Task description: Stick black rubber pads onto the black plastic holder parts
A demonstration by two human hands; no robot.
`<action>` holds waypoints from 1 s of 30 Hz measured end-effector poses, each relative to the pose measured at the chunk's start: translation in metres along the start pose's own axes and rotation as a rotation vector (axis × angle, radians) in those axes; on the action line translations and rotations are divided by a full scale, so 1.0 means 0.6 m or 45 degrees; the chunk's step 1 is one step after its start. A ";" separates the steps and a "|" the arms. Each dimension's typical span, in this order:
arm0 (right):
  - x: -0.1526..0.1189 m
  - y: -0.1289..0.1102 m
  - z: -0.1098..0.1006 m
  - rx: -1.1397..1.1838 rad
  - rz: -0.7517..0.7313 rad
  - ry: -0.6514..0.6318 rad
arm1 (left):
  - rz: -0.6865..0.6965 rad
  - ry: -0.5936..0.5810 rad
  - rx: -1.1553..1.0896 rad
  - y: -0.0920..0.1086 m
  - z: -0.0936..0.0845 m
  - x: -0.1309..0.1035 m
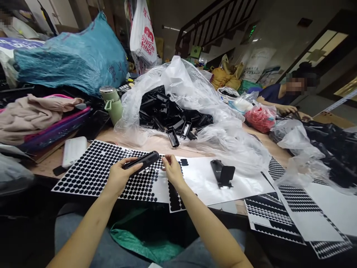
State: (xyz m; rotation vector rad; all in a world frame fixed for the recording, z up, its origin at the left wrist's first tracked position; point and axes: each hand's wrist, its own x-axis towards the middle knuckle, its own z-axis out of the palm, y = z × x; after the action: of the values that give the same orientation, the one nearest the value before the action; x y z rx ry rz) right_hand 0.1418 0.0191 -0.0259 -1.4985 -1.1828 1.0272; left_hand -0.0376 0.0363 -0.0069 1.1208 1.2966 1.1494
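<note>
A wooden bench is carrying everything here, crowded along its far edge and left clearer along the near edge where the person is sitting. Largest on it is a clear plastic bag, lying open in the middle so that its heap of black parts is spilling toward the near edge, within easy reach. At the far left corner a blue sack is slumping over a pile of cloth. Toward the right edge a second clear bag of dark pieces is sitting beside a co-worker, whose hand is resting on the bench by a red bundle.

Along the near edge a white sheet of black dots is lying flat, directly under the hands, apparently so that dots are peeling off right where they are needed; more such sheets are fanning out toward the near right corner. A green flask is standing upright behind the sheet, out of the way. One finished-looking black piece is standing alone on the bare white part of the sheet.

The left hand is grasping a long black part, holding it nearly level just above the dotted sheet, with its free end pointing at the right hand. The right hand is pinching finger and thumb together at that end; whether a dot is caught between them is too small to tell.
</note>
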 end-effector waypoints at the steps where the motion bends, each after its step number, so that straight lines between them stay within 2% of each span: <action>1: 0.001 0.005 -0.003 -0.280 -0.028 0.031 | -0.026 0.014 -0.006 0.000 -0.002 0.004; 3: 0.002 0.013 -0.001 -0.670 -0.041 0.048 | -0.076 -0.004 0.009 -0.002 -0.004 0.009; 7: 0.009 0.016 0.013 -0.766 -0.004 0.034 | -0.099 -0.087 0.051 -0.006 -0.004 0.011; 9: 0.010 0.010 0.007 -0.754 0.008 0.012 | -0.086 -0.116 0.061 -0.005 -0.006 0.007; 12: -0.007 -0.003 -0.026 -0.657 0.001 0.011 | -0.008 -0.157 0.087 -0.003 -0.003 -0.005; 15: -0.045 -0.015 -0.066 -0.349 0.000 -0.014 | 0.091 -0.275 0.109 -0.008 0.019 -0.020; 17: -0.072 -0.017 -0.080 -0.207 -0.025 -0.037 | 0.119 -0.370 0.115 -0.019 0.043 -0.029; 20: -0.098 -0.013 -0.079 -0.212 -0.043 0.008 | 0.090 -0.454 0.113 -0.042 0.075 -0.035; 22: -0.103 -0.009 -0.072 -0.215 0.009 0.044 | 0.078 -0.469 0.120 -0.055 0.085 -0.034; 30: -0.102 0.000 -0.050 -0.219 0.062 0.145 | 0.149 -0.465 0.180 -0.060 0.085 -0.030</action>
State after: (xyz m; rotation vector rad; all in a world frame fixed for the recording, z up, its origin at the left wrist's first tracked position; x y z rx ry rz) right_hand 0.1594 -0.0461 -0.0156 -1.7044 -1.1832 0.8775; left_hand 0.0135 0.0165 -0.0413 1.4512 1.0493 0.8925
